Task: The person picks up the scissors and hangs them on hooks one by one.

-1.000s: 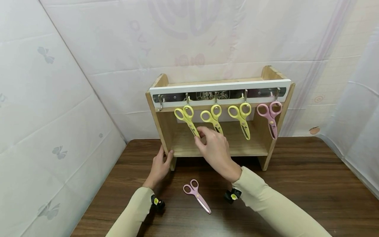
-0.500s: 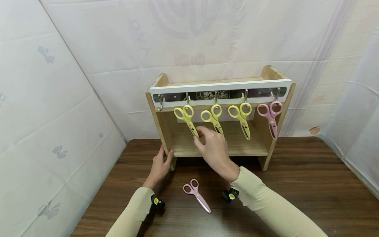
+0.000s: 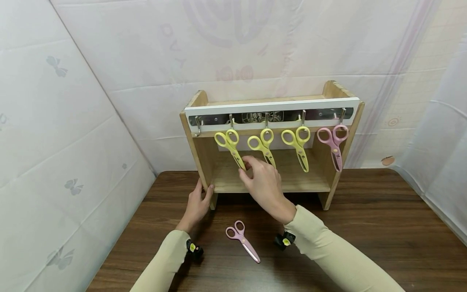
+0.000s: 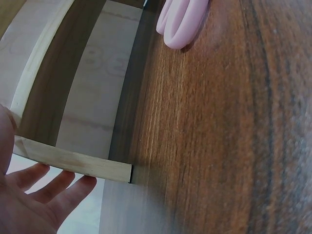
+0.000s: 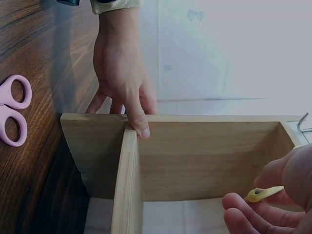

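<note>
My right hand [image 3: 265,184] pinches the blade end of the leftmost yellow scissors [image 3: 234,151] between thumb and fingers. One handle loop of these scissors hangs on the second hook from the left. In the right wrist view, the yellow blade tip [image 5: 256,195] shows between the fingers. My left hand [image 3: 196,206] holds the left side panel of a wooden shelf [image 3: 198,162], thumb at the inner front edge and fingers along the outside [image 4: 73,192]. Pink scissors [image 3: 243,241] lie on the table in front of the shelf, blades toward me.
Two more yellow scissors [image 3: 300,146] and one pink pair [image 3: 334,146] hang on hooks to the right. The leftmost hook [image 3: 198,125] on the white rail [image 3: 271,104] bears nothing. Patterned cloth [image 3: 255,52] stands behind the brown wooden table [image 3: 368,227].
</note>
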The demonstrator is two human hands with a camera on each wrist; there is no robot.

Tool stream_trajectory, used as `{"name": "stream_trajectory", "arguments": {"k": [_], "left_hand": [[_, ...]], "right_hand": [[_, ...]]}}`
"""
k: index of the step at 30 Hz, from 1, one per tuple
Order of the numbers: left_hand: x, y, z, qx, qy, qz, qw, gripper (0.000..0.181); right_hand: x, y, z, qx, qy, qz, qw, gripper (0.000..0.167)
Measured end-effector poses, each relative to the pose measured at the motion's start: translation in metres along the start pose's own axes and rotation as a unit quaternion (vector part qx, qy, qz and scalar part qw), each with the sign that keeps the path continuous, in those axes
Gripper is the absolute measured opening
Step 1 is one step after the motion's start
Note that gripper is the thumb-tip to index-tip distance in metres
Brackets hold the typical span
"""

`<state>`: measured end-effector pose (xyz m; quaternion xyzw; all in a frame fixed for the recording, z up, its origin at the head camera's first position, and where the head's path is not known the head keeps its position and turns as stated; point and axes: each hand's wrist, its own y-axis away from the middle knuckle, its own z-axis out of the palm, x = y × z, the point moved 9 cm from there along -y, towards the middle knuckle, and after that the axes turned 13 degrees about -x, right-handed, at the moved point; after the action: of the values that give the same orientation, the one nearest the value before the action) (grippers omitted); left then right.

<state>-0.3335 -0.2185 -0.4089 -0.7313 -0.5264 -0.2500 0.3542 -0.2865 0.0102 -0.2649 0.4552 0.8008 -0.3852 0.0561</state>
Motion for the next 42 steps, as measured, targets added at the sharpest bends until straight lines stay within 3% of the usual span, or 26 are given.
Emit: {"name": "stream_trajectory", "arguments": {"k": [7, 17, 26, 42], "left_hand": [[0.001, 0.0, 0.0, 0.004, 0.002, 0.004, 1.0, 0.044], [0.002, 0.001, -0.001, 0.005, 0.002, 0.006, 1.0, 0.041], [0.001, 0.001, -0.002, 0.006, -0.002, 0.005, 1.0, 0.043], [0.002, 0.0, -0.002, 0.006, -0.003, 0.007, 1.0, 0.044]], "right_hand": [[0.005, 0.004, 0.004, -0.021, 0.006, 0.015, 0.9996, 0.027], [0.014, 0.02, 0.018, -0.084, 0.022, 0.027, 0.9959, 0.045], [0.023, 0.047, 0.042, -0.183, 0.069, 0.046, 0.9796, 0.071], [0.023, 0.09, 0.073, -0.257, 0.092, 0.01, 0.9619, 0.074]]}}
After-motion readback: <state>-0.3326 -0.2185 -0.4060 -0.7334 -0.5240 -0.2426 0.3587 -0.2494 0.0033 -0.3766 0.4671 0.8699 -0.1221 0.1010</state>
